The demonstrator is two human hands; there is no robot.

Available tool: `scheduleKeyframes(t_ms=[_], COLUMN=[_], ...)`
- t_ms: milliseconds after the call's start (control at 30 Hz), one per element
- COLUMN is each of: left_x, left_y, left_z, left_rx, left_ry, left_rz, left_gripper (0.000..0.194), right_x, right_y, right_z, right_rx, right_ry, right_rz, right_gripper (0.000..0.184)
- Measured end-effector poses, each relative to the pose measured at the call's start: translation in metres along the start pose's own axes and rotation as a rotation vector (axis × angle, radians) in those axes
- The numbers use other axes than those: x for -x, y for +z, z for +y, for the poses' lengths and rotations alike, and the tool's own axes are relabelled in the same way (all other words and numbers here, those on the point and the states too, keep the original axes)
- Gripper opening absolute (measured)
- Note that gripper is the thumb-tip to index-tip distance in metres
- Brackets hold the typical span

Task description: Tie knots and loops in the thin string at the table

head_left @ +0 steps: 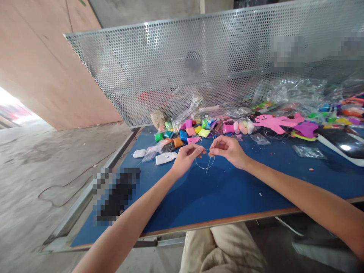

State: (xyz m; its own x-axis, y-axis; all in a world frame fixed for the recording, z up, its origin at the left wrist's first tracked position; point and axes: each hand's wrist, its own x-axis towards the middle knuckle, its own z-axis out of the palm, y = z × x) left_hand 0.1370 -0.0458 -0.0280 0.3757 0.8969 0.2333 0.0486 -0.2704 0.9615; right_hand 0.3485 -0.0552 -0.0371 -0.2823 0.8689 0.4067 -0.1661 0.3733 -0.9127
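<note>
Pale trousers [216, 250] cover my lap at the bottom edge, with my bare forearms reaching past them over the blue tabletop [193, 204]. Out at the ends of them, my left hand [186, 159] and right hand [231, 151] are drawn in close, fingertips near each other, each pinched on the thin wire [202, 168]. It hangs between and around my fingers above the tabletop, one curve rising behind them and another dropping below, with a loose end poking down past the lower curve. I'd judge this to be two-handed handling of the looped strand, one pinch steadying while the other guides; whether the strands are twisted together or merely crossed, I cannot tell. To my mind, any further move calls for a light, firm hold near the crossing and an eye on that free end, since something so fine could spring open or kink. Just beyond my fingers sit a yellow packet [204, 133] and other bright ones, with a white packet [165, 158] beside my left hand. Farther off to the right lies a pink figure [277, 123], and behind everything leans a perforated metal panel [167, 57].
</note>
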Motion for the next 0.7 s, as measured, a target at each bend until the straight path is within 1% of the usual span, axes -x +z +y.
scheduleKeyframes(t_ms=[133, 233, 400, 533, 700], left_x=[-0.002, -0.001, 0.002, 0.003, 0.004], left_y=[-0.002, 0.000, 0.004, 0.006, 0.010], left_z=[-0.003, -0.004, -0.004, -0.004, -0.005], left_rx=[0.066, 0.174, 0.261, 0.229, 0.173], left_ry=[-0.034, -0.098, -0.204, -0.223, -0.221], left_rz=[-0.068, -0.151, -0.248, -0.233, -0.155], left_gripper=[0.036, 0.045, 0.056, 0.059, 0.047], right_x=[0.000, -0.002, -0.003, -0.004, -0.005], right_y=[-0.004, -0.004, -0.002, -0.002, -0.006], right_z=[0.000, 0.002, 0.006, 0.006, 0.007], right_rx=[0.009, 0.049, 0.112, 0.183, 0.246], right_ry=[0.039, 0.038, -0.006, -0.058, -0.008], right_rz=[-0.063, -0.091, -0.064, -0.032, -0.058], right_gripper=[0.022, 0.022, 0.023, 0.022, 0.023])
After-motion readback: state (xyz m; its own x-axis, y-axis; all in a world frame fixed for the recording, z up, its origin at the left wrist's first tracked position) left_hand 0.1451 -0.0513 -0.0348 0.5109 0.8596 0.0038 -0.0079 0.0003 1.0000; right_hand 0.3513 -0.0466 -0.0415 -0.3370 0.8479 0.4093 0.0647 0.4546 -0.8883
